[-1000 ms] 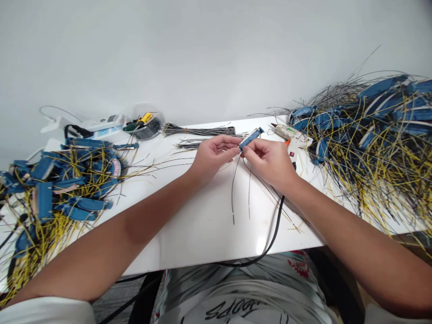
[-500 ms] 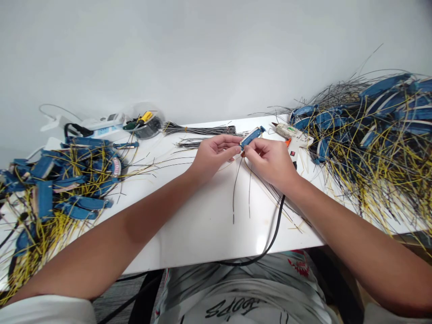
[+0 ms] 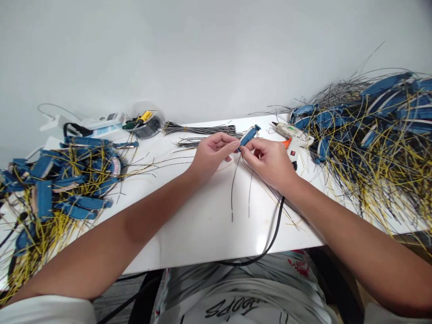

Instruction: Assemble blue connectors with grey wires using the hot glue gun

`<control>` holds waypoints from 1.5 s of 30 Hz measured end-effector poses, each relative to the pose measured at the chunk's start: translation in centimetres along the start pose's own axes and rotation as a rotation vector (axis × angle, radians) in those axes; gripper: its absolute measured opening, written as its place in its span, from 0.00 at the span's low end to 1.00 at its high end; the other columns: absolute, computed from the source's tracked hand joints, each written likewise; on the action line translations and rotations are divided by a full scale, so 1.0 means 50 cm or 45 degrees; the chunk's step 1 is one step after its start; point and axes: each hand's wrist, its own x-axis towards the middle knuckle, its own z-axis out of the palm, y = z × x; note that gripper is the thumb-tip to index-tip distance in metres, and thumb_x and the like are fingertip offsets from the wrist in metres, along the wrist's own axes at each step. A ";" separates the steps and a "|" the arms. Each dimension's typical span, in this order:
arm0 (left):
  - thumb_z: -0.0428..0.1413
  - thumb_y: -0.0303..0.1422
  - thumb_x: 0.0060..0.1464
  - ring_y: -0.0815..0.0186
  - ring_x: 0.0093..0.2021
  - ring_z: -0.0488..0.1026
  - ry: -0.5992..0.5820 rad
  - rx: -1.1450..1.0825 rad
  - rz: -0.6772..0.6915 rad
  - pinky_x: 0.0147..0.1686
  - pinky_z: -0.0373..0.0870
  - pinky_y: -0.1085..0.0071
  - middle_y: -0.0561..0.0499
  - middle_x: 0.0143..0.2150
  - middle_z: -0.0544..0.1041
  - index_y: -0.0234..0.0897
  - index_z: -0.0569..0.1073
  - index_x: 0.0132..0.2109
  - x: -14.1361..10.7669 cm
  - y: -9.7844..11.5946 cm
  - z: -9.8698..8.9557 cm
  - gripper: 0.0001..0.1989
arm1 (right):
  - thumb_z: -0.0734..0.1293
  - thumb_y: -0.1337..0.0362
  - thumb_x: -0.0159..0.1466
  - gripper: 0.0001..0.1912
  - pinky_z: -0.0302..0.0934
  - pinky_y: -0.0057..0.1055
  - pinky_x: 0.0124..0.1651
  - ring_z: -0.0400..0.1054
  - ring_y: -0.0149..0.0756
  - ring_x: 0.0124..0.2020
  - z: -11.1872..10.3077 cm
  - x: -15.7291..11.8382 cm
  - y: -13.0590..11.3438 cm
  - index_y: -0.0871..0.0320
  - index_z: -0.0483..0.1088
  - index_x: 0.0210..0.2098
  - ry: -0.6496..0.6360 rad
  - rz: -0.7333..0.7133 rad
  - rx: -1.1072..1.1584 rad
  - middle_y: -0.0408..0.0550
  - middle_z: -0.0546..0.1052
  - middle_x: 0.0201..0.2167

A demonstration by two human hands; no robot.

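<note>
A small blue plastic part [image 3: 249, 136] is held up over the middle of the white table [image 3: 202, 225], tilted with its far end up to the right. My left hand [image 3: 218, 152] pinches its lower left end between thumb and fingers. From the right, my right hand [image 3: 266, 158] grips the same part near its lower end. Thin dark wires [image 3: 232, 193] hang below the part toward the tabletop. The fingertips cover the spot where the wires meet it.
Blue parts with yellow and black wires are heaped at the left [image 3: 43, 198] and right [image 3: 381, 135]. Behind the hands lies a dark wire bundle [image 3: 199, 129]. A glue gun [image 3: 293, 134] and a tub with tools [image 3: 146, 126] stand further back. A black cable [image 3: 278, 220] crosses the front edge.
The blue part has shifted slightly left and tilted more steeply. Both hands still hold it, with the right fingers moved a little left along its lower end.
</note>
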 end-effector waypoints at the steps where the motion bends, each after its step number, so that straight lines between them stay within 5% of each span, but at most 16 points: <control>1: 0.70 0.44 0.56 0.66 0.39 0.78 0.005 0.000 -0.005 0.34 0.74 0.71 0.48 0.39 0.83 0.38 0.81 0.41 0.000 -0.001 0.000 0.15 | 0.68 0.60 0.68 0.13 0.51 0.35 0.33 0.62 0.33 0.26 0.001 -0.001 0.000 0.55 0.72 0.27 -0.001 -0.013 -0.004 0.42 0.72 0.23; 6: 0.70 0.43 0.55 0.68 0.36 0.76 0.029 0.017 -0.040 0.35 0.73 0.72 0.50 0.37 0.81 0.38 0.79 0.39 0.002 0.005 -0.002 0.14 | 0.68 0.59 0.69 0.15 0.51 0.35 0.33 0.60 0.33 0.25 0.000 -0.006 -0.004 0.55 0.69 0.26 0.025 -0.070 0.035 0.41 0.70 0.23; 10: 0.69 0.40 0.56 0.68 0.37 0.76 0.050 -0.018 -0.034 0.34 0.73 0.72 0.50 0.37 0.81 0.38 0.80 0.42 0.005 0.005 -0.006 0.12 | 0.68 0.59 0.69 0.13 0.56 0.36 0.36 0.62 0.35 0.30 -0.007 0.003 0.004 0.54 0.67 0.29 0.404 -0.051 0.092 0.44 0.71 0.29; 12: 0.68 0.38 0.57 0.67 0.38 0.76 0.029 -0.024 -0.020 0.34 0.74 0.73 0.49 0.38 0.81 0.38 0.81 0.44 0.006 0.003 -0.008 0.11 | 0.68 0.59 0.69 0.07 0.58 0.36 0.37 0.65 0.37 0.34 -0.009 0.011 0.014 0.54 0.71 0.36 0.468 0.004 0.103 0.47 0.75 0.35; 18: 0.65 0.40 0.61 0.70 0.34 0.75 -0.094 0.038 0.020 0.33 0.75 0.73 0.50 0.37 0.81 0.39 0.83 0.51 -0.001 0.003 -0.004 0.15 | 0.67 0.58 0.71 0.11 0.58 0.34 0.36 0.69 0.37 0.35 -0.005 0.015 0.021 0.55 0.77 0.36 0.177 -0.009 0.166 0.46 0.80 0.33; 26: 0.69 0.40 0.59 0.67 0.39 0.80 0.018 0.134 0.093 0.38 0.78 0.72 0.46 0.42 0.85 0.39 0.85 0.51 -0.010 -0.001 0.003 0.15 | 0.68 0.56 0.71 0.13 0.58 0.35 0.36 0.70 0.37 0.32 -0.005 0.005 0.008 0.56 0.80 0.35 0.006 0.062 0.182 0.46 0.79 0.29; 31: 0.69 0.44 0.58 0.69 0.29 0.76 0.059 0.106 0.007 0.26 0.76 0.74 0.49 0.32 0.83 0.37 0.86 0.47 -0.004 0.000 0.000 0.17 | 0.70 0.56 0.70 0.11 0.57 0.34 0.35 0.70 0.36 0.31 -0.003 0.003 0.008 0.55 0.79 0.37 0.000 0.092 0.139 0.45 0.80 0.30; 45: 0.69 0.41 0.57 0.71 0.28 0.75 0.013 0.104 -0.008 0.27 0.77 0.74 0.49 0.35 0.83 0.37 0.86 0.51 -0.001 -0.002 -0.003 0.17 | 0.69 0.59 0.69 0.10 0.58 0.35 0.35 0.71 0.37 0.31 -0.002 0.002 0.009 0.56 0.76 0.33 0.031 0.142 0.149 0.46 0.80 0.29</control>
